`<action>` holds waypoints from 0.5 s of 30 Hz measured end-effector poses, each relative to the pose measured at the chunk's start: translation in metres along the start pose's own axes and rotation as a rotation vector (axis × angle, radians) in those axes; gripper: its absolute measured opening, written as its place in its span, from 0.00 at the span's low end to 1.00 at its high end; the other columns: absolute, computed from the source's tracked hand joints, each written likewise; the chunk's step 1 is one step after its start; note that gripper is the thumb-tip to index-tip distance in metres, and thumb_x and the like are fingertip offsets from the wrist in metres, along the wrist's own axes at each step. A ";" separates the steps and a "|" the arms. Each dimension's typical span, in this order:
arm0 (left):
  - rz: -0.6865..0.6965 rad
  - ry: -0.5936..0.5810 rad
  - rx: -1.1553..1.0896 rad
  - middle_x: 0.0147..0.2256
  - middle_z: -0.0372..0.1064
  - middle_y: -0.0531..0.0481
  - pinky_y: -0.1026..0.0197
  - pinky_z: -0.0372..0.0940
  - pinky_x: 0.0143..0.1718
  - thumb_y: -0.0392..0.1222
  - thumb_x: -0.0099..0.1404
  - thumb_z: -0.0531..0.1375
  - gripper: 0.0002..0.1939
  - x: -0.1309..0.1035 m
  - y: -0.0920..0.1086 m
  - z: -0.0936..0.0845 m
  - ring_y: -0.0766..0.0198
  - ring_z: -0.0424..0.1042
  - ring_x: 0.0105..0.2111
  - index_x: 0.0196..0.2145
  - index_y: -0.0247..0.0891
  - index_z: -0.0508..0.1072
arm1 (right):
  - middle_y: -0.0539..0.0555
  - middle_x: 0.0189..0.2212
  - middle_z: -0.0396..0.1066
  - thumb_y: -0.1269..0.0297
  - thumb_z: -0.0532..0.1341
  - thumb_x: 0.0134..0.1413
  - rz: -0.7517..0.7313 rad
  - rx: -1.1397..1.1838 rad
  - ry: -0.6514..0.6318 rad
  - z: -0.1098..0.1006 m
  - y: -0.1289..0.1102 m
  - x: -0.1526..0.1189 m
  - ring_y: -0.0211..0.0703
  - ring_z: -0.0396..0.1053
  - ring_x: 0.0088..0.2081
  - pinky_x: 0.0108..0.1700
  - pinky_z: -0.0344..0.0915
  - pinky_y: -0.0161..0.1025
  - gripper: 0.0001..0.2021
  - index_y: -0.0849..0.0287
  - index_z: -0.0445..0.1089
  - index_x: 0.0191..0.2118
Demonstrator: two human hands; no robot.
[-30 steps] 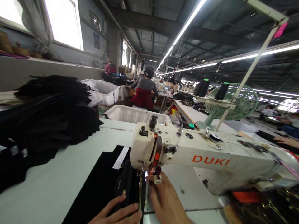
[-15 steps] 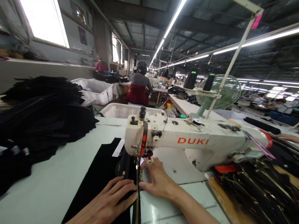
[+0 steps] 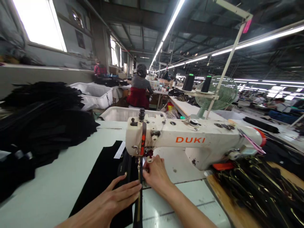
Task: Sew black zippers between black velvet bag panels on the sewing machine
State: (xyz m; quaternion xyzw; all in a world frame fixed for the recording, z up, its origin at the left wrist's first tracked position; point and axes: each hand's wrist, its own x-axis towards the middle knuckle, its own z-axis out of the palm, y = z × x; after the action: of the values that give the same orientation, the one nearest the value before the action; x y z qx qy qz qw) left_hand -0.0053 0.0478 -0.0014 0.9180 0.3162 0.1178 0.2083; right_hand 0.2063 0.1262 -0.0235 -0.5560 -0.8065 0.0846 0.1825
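Observation:
A black fabric panel (image 3: 95,180) lies under the head of a white sewing machine (image 3: 163,139). Along its right edge, a black zipper tape (image 3: 139,202) with gold-coloured teeth runs up to the needle area. My left hand (image 3: 116,199) rests flat on the panel, fingers stretched out, their tips at the tape. Just right of the presser foot, my right hand (image 3: 158,175) has its fingers bent and drawn in at the tape's edge; the fingertips are partly hidden. A white label strip (image 3: 119,150) lies on the panel's upper part.
Stacked black fabric pieces (image 3: 47,123) fill the table's left side. More zippers (image 3: 251,186) lie heaped on a wooden board at right. Behind the machine stand a white bin (image 3: 114,112), thread cones (image 3: 188,83) and a green fan (image 3: 218,91). A seated person (image 3: 141,87) faces away.
The view has shifted slightly. My right hand's thumb and fingers have drawn closer together beside the presser foot. My left hand's fingertips have slid a little onto the zipper tape.

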 end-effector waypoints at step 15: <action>-0.049 -0.055 -0.075 0.62 0.65 0.42 0.41 0.45 0.68 0.59 0.62 0.68 0.36 0.014 0.020 -0.023 0.46 0.64 0.62 0.63 0.42 0.69 | 0.57 0.39 0.74 0.72 0.61 0.62 -0.008 -0.103 0.179 0.028 0.008 0.032 0.53 0.71 0.47 0.49 0.66 0.52 0.04 0.61 0.74 0.38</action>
State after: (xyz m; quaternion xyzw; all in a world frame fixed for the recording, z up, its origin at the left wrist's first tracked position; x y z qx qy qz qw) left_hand 0.0079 0.0495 0.0295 0.9044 0.3282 0.0993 0.2538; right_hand 0.1920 0.1607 -0.0453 -0.5666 -0.7925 -0.0076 0.2254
